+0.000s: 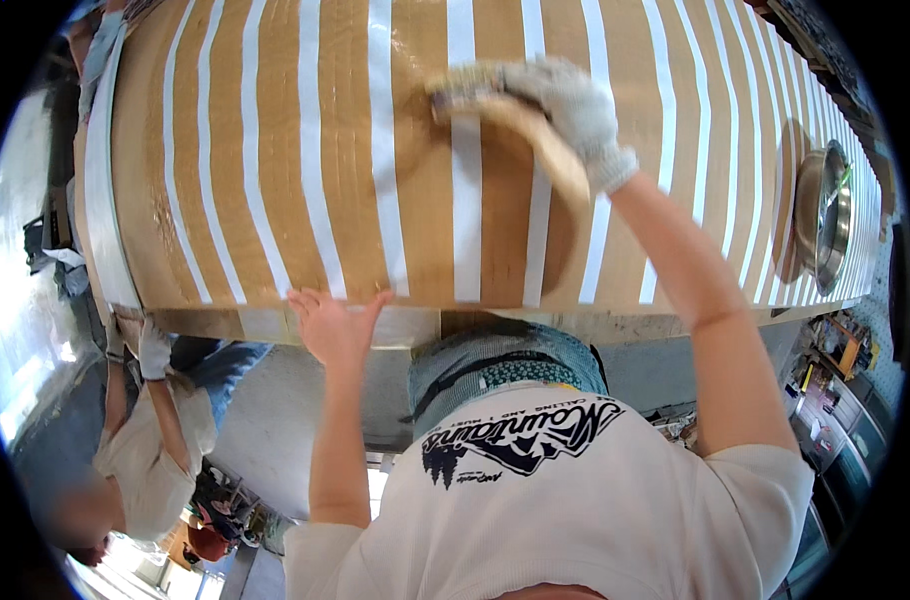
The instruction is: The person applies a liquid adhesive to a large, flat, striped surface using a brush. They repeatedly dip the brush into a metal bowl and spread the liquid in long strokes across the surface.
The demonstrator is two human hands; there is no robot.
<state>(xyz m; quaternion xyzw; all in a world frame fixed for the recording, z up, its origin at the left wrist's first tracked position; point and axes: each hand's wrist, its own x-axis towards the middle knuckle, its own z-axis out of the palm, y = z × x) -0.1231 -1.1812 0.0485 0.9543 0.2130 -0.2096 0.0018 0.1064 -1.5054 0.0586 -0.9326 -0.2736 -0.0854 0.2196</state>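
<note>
My right hand (565,98), in a whitish knit glove, is closed on a pale, curved brush-like tool (530,130). Its blurred, yellowish end rests over the brown sheet (343,150) with white stripes that covers the long work table; I cannot make out its exact kind. Glossy, wet-looking patches show on the sheet towards the left. At the table's near edge my bare left hand (337,325) lies with fingers spread, thumb and fingertips touching the rim of the sheet, holding nothing.
A shiny metal bowl (825,215) with something in it sits at the table's right end. On the left, a person (160,450) in white gloves stands by a pale strip (110,170) along the table's end. Shelves with clutter (840,370) stand at the right.
</note>
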